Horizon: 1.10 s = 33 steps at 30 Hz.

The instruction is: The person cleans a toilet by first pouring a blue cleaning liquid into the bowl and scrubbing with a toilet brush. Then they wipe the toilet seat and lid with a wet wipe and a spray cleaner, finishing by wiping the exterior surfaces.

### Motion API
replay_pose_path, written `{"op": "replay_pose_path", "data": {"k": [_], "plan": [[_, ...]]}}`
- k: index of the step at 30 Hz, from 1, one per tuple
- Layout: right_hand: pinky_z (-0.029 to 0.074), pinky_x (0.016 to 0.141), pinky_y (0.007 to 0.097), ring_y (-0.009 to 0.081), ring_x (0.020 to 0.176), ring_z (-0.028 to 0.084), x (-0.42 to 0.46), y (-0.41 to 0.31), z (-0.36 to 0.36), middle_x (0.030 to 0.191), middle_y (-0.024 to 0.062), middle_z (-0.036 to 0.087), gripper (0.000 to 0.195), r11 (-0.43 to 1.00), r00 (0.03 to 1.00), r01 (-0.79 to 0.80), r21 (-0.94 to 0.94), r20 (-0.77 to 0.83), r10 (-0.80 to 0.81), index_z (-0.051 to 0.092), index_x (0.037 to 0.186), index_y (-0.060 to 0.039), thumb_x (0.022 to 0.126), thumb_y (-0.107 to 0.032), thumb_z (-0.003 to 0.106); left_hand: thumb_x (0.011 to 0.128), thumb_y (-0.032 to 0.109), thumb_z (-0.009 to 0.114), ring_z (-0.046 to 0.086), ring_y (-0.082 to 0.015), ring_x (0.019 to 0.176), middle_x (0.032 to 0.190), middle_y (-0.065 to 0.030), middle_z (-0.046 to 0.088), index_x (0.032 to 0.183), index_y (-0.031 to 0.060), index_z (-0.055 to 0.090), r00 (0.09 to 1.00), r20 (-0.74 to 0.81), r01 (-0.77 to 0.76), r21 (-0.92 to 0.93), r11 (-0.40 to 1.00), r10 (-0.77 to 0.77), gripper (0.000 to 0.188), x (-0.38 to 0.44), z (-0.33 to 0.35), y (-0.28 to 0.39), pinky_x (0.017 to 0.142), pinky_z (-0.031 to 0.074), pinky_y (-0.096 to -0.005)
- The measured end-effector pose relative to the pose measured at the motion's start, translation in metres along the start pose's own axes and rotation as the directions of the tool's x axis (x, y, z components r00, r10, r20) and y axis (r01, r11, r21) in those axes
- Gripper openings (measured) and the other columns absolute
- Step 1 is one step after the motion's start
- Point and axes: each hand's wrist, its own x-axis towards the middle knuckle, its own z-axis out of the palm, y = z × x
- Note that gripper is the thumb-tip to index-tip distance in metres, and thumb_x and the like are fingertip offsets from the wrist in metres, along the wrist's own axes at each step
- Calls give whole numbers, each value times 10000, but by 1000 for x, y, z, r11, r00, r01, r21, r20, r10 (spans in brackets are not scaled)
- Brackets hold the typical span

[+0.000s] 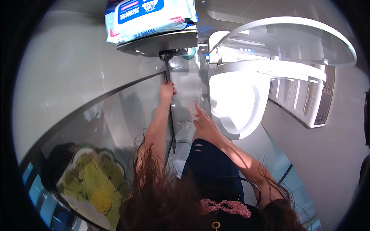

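My left hand (167, 91) is closed around the dark handle (168, 72) of a toilet brush. The brush's bristled head (166, 56) points up and away, just below a metal wall shelf (162, 42). My right hand (207, 125) is by my knee in dark blue trousers (212, 170), left of the toilet bowl. A pale, pinkish thing (194, 112) shows at its fingertips; whether it is held or is footwear beneath, I cannot tell. The white toilet (237, 104) has its seat (277, 69) and lid (289, 40) raised.
A packet of wipes (173, 21) lies on the shelf. A glass panel (130, 112) runs along my left, with a flower-shaped mat (95, 179) beyond it. White crumpled bits (186, 124) lie on the floor near a white bin (182, 153). A white cabinet (300, 99) stands right.
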Motion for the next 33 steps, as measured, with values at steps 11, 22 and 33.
{"op": "replay_pose_path", "data": {"k": [11, 22, 33], "plan": [[506, 701, 402, 335, 770, 624, -46, 126, -11, 890, 181, 631, 588, 981, 978, -153, -119, -163, 133, 364, 1367, -73, 809, -43, 547, 810, 90, 504, 519, -176, 420, 606, -110, 571, 666, 20, 557, 967, 244, -181, 478, 860, 68, 169, 168, 7, 50, 341, 358, -307], [489, 768, 395, 348, 845, 602, -14, 80, -38, 993, 168, 611, 529, 963, 961, -266, -28, -81, 263, 393, 1351, -79, 829, -76, 478, 793, 106, 567, 569, -188, 509, 697, -112, 607, 880, 3, 607, 886, 415, 106, 257, 961, -209, 141, 179, -4, 127, 471, 466, -292], [513, 757, 363, 325, 878, 632, 16, -14, -84, 1018, 180, 631, 492, 995, 989, -16, -96, -151, 1, 418, 1349, -77, 866, -50, 507, 851, 140, 567, 607, -180, 614, 804, -116, 632, 960, -1, 611, 960, 221, -174, -1, 985, 170, 183, 154, 5, 101, 569, 498, -277]]}}
